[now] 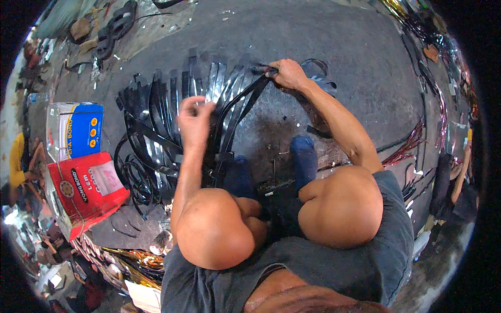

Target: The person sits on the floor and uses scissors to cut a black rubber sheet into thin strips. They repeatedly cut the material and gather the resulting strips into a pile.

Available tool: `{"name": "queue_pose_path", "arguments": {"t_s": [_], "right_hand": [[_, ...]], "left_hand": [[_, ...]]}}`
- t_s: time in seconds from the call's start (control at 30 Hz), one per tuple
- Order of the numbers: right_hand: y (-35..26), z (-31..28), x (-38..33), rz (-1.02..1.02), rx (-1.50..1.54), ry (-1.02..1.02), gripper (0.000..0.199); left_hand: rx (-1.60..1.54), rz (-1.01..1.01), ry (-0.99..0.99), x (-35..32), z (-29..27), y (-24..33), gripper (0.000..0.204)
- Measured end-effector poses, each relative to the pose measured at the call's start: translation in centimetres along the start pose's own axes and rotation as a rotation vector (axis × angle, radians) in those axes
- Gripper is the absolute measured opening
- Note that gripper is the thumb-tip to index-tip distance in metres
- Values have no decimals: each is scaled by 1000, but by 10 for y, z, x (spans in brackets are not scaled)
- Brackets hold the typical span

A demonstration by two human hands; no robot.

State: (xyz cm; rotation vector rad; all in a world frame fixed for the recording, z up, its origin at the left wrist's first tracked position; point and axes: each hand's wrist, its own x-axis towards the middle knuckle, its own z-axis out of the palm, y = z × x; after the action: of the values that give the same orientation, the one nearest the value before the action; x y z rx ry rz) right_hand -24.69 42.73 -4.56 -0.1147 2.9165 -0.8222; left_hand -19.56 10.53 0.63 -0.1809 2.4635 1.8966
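Observation:
Flat, glossy black strips (pixel 156 99) lie fanned out side by side on the grey floor in front of me. My right hand (pixel 288 74) is closed around the ends of a few black strips (pixel 242 99), at the far right side of the fan. From there those strips slope down toward my feet. My left hand (pixel 194 122) is raised over the middle of the fan, its fingers curled and thumb and forefinger brought close together. Whether a strip is pinched between them cannot be made out. Coiled black strips (pixel 138 182) lie left of my left forearm.
A red box (pixel 86 193) and a blue and white box (pixel 78 128) stand at the left. Dark pieces (pixel 318 73) lie beyond my right hand. Pinkish strands (pixel 407 143) are at the right, gold strands (pixel 138 261) at the lower left. My knees and blue-covered feet are below.

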Motion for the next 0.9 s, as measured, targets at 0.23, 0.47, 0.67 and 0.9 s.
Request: {"name": "queue_pose_path", "arguments": {"t_s": [0.23, 0.47, 0.67, 0.9], "right_hand": [[-64, -31, -56, -51, 668, -220, 24], [-100, -25, -113, 373, 1403, -399, 15], [-58, -46, -108, 636, 1911, -61, 23], [183, -145, -131, 1001, 1531, 1342, 45]], "left_hand": [[45, 24, -413, -23, 71, 19, 25], [-232, -25, -626, -55, 58, 34, 24], [-686, -397, 14, -41, -26, 29, 15], [-823, -250, 1061, -24, -376, -114, 24]]}}
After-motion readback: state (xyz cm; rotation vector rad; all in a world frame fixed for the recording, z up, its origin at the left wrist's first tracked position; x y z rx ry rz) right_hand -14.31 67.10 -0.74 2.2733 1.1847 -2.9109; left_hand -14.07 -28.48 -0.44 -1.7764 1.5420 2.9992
